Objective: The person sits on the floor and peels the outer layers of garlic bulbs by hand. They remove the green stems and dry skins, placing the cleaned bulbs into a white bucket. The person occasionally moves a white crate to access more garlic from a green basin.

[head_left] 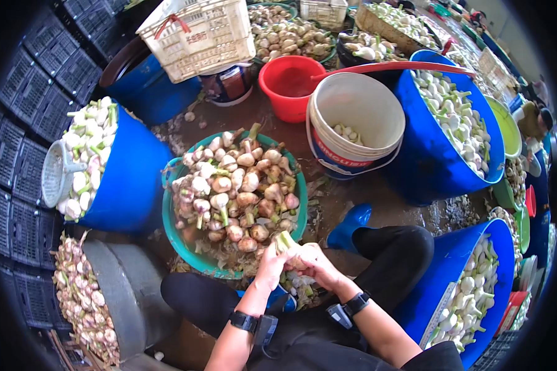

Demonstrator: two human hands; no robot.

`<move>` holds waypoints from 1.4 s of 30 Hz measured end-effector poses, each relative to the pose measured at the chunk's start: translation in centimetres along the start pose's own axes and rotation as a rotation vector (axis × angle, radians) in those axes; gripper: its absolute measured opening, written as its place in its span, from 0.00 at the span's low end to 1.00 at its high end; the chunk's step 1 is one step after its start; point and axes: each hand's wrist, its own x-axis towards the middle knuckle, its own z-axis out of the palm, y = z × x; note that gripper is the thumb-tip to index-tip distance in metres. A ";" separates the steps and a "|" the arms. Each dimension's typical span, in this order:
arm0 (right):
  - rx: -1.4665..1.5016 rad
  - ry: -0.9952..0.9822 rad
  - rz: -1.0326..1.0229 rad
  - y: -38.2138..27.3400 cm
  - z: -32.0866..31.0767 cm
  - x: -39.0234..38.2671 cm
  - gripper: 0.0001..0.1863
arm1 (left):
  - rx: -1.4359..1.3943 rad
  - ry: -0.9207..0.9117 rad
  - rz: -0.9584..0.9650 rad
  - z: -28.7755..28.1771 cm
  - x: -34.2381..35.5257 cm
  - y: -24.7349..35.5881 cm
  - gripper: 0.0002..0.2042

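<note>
Left hand [271, 267] and right hand [319, 267] are curled closed around one garlic bulb [296, 257], held at the near right edge of the teal basin [169, 213]. Light, firm handling is expected, papery skin perhaps slippery; it is best gripped round its sides.

The left hand [271, 264] and right hand [322, 268] are covering much of a garlic head [284, 242] — a white plastic crate [201, 37] is running off the top — and a distant person [531, 120] is blurring.
</note>
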 end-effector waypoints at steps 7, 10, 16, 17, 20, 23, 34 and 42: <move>0.162 0.034 0.104 -1.7 -0.4 0.1 0.25 | 0.027 -0.170 0.019 0.6 -0.3 0.2 0.08; 0.018 0.025 -0.102 -2.5 -0.2 -0.4 0.25 | -0.450 -0.193 -0.061 0.8 0.1 0.3 0.09; 0.276 -0.192 -0.027 -3.7 -0.1 -0.7 0.23 | -0.352 -0.048 0.017 0.3 0.0 -1.2 0.08; 0.214 -0.109 -0.109 -2.3 -0.8 0.0 0.21 | -0.328 -0.017 -0.012 1.6 -0.7 0.0 0.07; 0.270 0.084 -0.232 -2.0 -0.4 0.2 0.15 | -0.021 0.082 0.225 0.8 0.2 -1.1 0.08; 0.224 0.020 -0.292 -3.1 0.4 0.0 0.18 | 0.495 0.172 0.303 -1.0 1.3 -4.7 0.05; -0.413 0.593 -0.467 -1.9 0.7 0.9 0.19 | 0.531 0.173 0.393 3.4 -2.2 0.2 0.02; 0.269 0.202 -0.335 -4.8 1.2 -1.2 0.22 | 0.565 -0.130 0.080 0.1 -0.5 -1.8 0.02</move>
